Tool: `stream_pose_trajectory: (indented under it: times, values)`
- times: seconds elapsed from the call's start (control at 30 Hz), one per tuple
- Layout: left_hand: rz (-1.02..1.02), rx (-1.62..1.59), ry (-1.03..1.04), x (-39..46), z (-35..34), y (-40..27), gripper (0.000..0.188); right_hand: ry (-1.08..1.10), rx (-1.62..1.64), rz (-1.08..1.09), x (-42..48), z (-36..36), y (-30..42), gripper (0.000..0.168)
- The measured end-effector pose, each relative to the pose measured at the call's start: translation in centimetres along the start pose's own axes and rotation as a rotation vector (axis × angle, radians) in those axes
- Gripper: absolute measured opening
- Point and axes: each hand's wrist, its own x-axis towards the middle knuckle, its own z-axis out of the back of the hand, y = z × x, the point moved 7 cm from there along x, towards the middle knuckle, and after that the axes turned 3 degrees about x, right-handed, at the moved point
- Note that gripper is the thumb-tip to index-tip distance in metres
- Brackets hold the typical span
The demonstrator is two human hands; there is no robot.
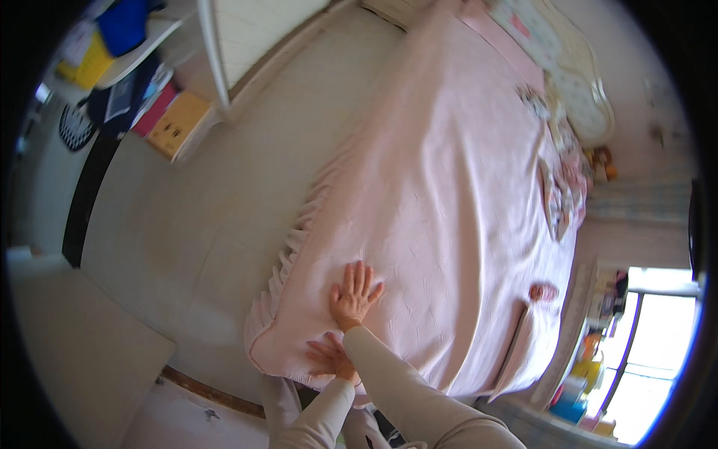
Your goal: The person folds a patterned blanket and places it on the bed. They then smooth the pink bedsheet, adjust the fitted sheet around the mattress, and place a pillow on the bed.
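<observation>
A pink bedspread with a ruffled edge covers the bed, with long wrinkles along its right half. My right hand lies flat on it, fingers spread. Nearer to my body, my left hand rests palm down by the bed's near corner, fingers apart. Neither hand holds anything. A folded pink panel lies at the near right edge, beside a small pink item that is too blurred to name.
Rumpled patterned cloth lies along the far right side, below a padded headboard. White shelves with books and a cardboard box stand at upper left. A windowsill at right holds several items. A white panel is at lower left.
</observation>
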Motion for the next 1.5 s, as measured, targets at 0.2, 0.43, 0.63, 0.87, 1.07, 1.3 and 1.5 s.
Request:
stream_pose_trajectory:
  times: [0.2,0.43,0.63,0.87,1.07,1.3,1.5]
  values:
    - [0.172,0.201,-0.326,-0.7,0.7,-1.2,0.077,0.06,0.138,-0.016,-0.1,0.1,-2.0,0.057]
    - [0.24,0.2,-0.26,0.8,-2.2,-0.6,0.098,0.115,0.31,0.238,-0.7,2.2,-3.3,0.056]
    - [0.007,-0.505,0.179,-2.9,4.9,1.0,0.147,0.216,0.291,0.3,-6.6,5.2,-18.9,0.059]
    - [-0.02,-0.499,0.131,-1.8,3.5,0.1,0.148,0.171,0.066,-0.011,-11.3,10.4,-41.9,0.057]
    - [-0.042,-0.485,0.057,-1.5,2.9,-0.7,0.145,-0.115,0.529,-0.132,-15.8,11.7,-45.8,0.04]
    - [-0.052,-0.409,0.021,-2.4,2.7,-0.9,0.137,-0.621,-0.013,-1.587,-46.3,9.1,-60.8,0.039]
    - [-0.071,-0.43,-0.003,-2.9,3.3,-0.2,0.138,-0.554,1.363,-1.711,-48.0,2.8,-60.1,0.026]
